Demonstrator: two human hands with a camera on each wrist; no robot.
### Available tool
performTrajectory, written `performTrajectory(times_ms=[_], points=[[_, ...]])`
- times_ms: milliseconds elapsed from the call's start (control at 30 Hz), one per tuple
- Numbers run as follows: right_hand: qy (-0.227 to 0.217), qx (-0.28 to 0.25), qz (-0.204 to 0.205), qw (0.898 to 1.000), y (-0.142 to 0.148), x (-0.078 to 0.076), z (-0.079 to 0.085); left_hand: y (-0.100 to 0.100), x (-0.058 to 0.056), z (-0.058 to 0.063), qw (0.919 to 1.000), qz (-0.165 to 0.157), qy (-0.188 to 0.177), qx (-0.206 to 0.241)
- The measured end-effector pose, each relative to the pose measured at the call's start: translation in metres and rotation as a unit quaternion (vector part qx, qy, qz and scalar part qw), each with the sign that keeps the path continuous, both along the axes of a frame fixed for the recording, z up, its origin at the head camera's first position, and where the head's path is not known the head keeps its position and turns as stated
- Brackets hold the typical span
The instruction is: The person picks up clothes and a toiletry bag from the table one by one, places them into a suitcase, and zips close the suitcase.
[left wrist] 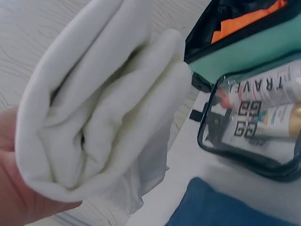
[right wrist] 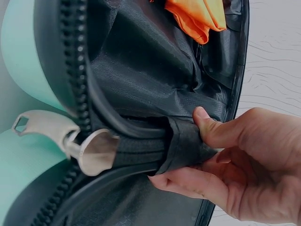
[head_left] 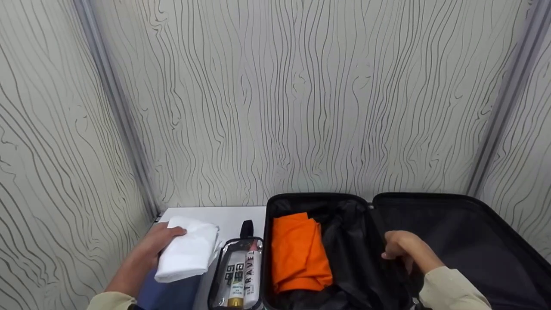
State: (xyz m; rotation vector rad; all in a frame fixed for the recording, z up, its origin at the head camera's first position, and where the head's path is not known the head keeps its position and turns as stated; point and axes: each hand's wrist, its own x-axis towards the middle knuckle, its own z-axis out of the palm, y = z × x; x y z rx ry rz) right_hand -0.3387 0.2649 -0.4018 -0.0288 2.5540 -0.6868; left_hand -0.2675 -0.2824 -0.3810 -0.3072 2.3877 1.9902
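Observation:
My left hand (head_left: pixel 161 241) grips a folded white cloth (head_left: pixel 189 249) by its left side, thumb on top. The layered edge of the cloth (left wrist: pixel 103 108) fills much of the left wrist view. At the hinge side of an open suitcase (head_left: pixel 353 249), my right hand (head_left: pixel 400 247) pinches a fold of the black lining (right wrist: pixel 186 146) between thumb and fingers. An orange folded cloth (head_left: pixel 299 254) lies in the left half of the suitcase. In the right wrist view a metal zipper pull (right wrist: pixel 47 127) stands near that lining fold.
A clear toiletry pouch (head_left: pixel 239 275) with several bottles and tubes stands left of the suitcase on the white table (head_left: pixel 232 213). Under the white cloth, a dark blue item (head_left: pixel 168 292) lies at the table's left. A patterned wall (head_left: pixel 275 103) rises behind.

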Motion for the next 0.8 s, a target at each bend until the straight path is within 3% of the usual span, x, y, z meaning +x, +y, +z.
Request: performTrajectory(times_ms=[333,533,800], points=[[-0.001,-0.027,-0.004,1.0,0.002,0.002,0.0,0.038,-0.013,0.015,0.9986,-0.025,0.039,0.025],[-0.005,-0.038,-0.012,0.999,0.002,0.002,0.0,0.064,-0.021,0.021,0.9981,-0.019,0.049,0.033],[0.004,-0.035,-0.022,0.999,0.0,0.004,0.001,0.098,-0.031,0.035,0.9952,-0.05,0.077,0.036]])
